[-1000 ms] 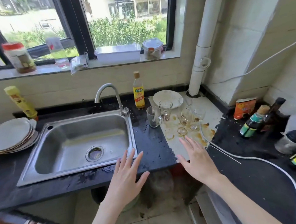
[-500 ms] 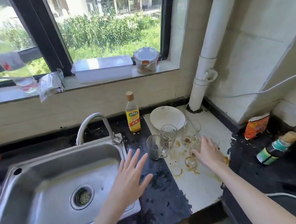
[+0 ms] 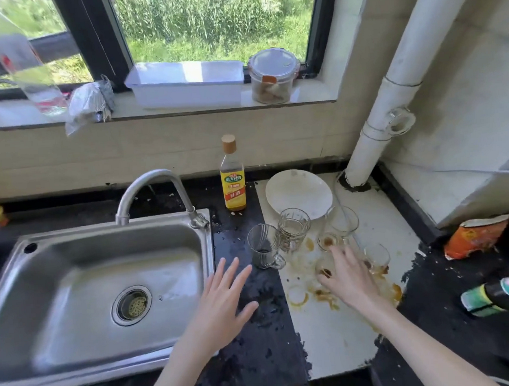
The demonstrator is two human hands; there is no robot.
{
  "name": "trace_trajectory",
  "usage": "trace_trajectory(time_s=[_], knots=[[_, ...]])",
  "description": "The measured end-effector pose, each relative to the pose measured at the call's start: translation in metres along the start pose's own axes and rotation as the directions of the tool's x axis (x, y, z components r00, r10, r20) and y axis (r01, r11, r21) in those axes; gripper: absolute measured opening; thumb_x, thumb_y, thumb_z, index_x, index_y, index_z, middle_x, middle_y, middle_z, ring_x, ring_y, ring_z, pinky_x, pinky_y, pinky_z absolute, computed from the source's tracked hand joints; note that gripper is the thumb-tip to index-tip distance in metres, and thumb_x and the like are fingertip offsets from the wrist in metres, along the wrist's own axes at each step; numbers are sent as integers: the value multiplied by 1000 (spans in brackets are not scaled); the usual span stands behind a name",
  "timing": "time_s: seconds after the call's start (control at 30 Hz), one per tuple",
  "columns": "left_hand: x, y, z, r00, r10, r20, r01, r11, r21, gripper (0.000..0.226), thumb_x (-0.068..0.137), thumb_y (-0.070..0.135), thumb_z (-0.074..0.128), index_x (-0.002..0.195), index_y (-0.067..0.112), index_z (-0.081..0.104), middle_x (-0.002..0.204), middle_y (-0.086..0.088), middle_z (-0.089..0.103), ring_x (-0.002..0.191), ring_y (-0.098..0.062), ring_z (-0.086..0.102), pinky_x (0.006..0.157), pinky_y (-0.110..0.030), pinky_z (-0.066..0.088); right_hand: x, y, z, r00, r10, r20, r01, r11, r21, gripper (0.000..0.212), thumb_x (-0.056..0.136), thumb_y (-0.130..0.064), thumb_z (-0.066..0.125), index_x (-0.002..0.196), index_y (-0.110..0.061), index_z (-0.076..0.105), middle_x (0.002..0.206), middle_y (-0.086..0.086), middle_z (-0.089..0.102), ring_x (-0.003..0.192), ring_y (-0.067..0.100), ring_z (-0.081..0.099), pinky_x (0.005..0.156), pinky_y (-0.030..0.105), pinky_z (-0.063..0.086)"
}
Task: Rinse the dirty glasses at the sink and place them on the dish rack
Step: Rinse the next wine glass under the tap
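Glass items stand in a cluster on the stained white board (image 3: 332,332) to the right of the steel sink (image 3: 97,294). Handled mug (image 3: 263,246): upright, long axis vertical, mouth up, handle toward the near right; it sits at the board's left edge. Cut-pattern glass (image 3: 293,229): upright, just right of the mug and beside the white plate (image 3: 298,194). Clear tumbler (image 3: 342,221) and 2 small glasses (image 3: 326,240) (image 3: 376,256) farther right, upright, brown residue in the small ones; 1 more small glass is partly hidden under the fingers. Right hand (image 3: 351,279): fingers spread and nearly straight, reaching over the small glasses; contact blurred, cannot tell, no grasp visible. Left hand (image 3: 222,303): released, fingers splayed, holding nothing, over the black counter (image 3: 258,358) at the sink's right rim. Yellow-labelled bottle (image 3: 232,179) stands upright at the far side.
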State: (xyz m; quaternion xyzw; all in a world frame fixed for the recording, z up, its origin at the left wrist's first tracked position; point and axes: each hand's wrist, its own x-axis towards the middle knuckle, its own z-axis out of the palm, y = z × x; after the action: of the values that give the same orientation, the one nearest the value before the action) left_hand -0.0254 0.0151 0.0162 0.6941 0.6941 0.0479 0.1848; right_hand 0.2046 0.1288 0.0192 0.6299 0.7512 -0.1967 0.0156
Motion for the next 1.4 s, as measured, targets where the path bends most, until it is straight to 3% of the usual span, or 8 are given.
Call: trace_trajectory(time_s=[0.13,0.3,0.4,0.57,0.8,0.97,1.1,1.4], knots=[[-5,2,-1,999,-36,32,39,996,-83,70,94,54,36,148,31,0,157,6,-7,143,-13,-16,114,-29,-5,-9,-34,-13,977,-212,39,206,971,120,65,81,-46,63,136,-23,37,132,-2,42,115,19,49,91,32,43],[-22,-13,-1,995,-74,-71,38,911,-410,81,87,41,60,148,26,9,151,13,19,139,-2,17,110,-12,13,-23,-105,-9,897,-436,73,396,866,305,58,74,-43,72,124,-25,50,108,-9,48,98,10,52,85,25,43],[-33,-28,-6,975,-189,-114,76,773,-630,80,81,29,70,144,25,20,135,15,36,124,-2,40,98,-4,25,-27,-145,-1,855,-508,105,444,821,359,55,75,-43,70,124,-25,50,107,-7,51,93,10,54,86,27,46],[-50,-76,-18,919,-352,-177,88,621,-779,57,76,21,76,112,44,39,100,4,57,77,-8,60,77,-27,53,-21,-201,19,804,-561,197,456,794,402,59,80,-47,66,131,-25,47,112,-9,51,95,8,51,91,29,45],[-52,-160,-10,869,-494,-30,228,452,-863,58,72,24,79,120,24,47,92,1,62,74,-7,63,71,-19,50,2,-257,62,823,-461,331,204,785,586,61,94,-51,40,147,-25,26,141,-4,44,117,7,46,95,20,33],[-41,-201,-13,847,-532,6,268,417,-869,57,74,23,78,121,22,45,89,2,63,69,-1,60,72,-21,49,50,-269,93,947,-253,200,107,831,545,55,99,-40,37,147,-14,30,149,1,36,137,16,34,110,29,26],[-24,-218,-18,857,-515,10,264,422,-867,56,75,23,77,120,24,43,92,1,63,64,2,58,65,-13,46,92,-276,99,983,-184,-9,171,896,410,46,94,-25,44,137,-10,39,143,13,39,136,29,31,109,40,29],[6,-240,-25,882,-470,42,278,447,-850,55,77,26,76,119,26,40,95,9,60,67,4,56,59,-6,42,126,-279,117,991,-129,39,110,938,329,36,93,-28,49,127,-15,50,134,6,44,119,24,48,85,29,38]])
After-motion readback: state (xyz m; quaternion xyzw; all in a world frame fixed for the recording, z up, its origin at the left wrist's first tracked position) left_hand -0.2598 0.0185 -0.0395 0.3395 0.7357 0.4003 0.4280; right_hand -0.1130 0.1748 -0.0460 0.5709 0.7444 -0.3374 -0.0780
